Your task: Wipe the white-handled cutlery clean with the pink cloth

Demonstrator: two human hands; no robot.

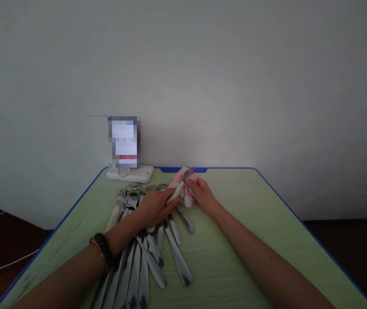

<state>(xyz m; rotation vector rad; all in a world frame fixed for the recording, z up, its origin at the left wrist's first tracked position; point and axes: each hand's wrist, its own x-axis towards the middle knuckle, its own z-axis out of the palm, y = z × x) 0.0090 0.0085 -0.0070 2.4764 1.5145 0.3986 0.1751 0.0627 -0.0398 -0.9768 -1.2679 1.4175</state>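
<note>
A fork (177,191) with a white handle is in my left hand (157,207), its tines pointing up and to the right. My right hand (203,194) is closed on a pink and white cloth (188,200), which lies behind and around the fork's head. Under and beside my left forearm lies a spread of metal cutlery (135,274), with several spoons and forks among it. Some of that cutlery is hidden by my left hand and arm. Another white-handled fork (115,212) lies at the left of the spread.
The green table (235,240) has a blue edge and stands against a grey wall (222,86). At the back left, a device with a blurred screen (124,141) stands on a white base (132,174). White cables (10,264) run across the dark floor at left.
</note>
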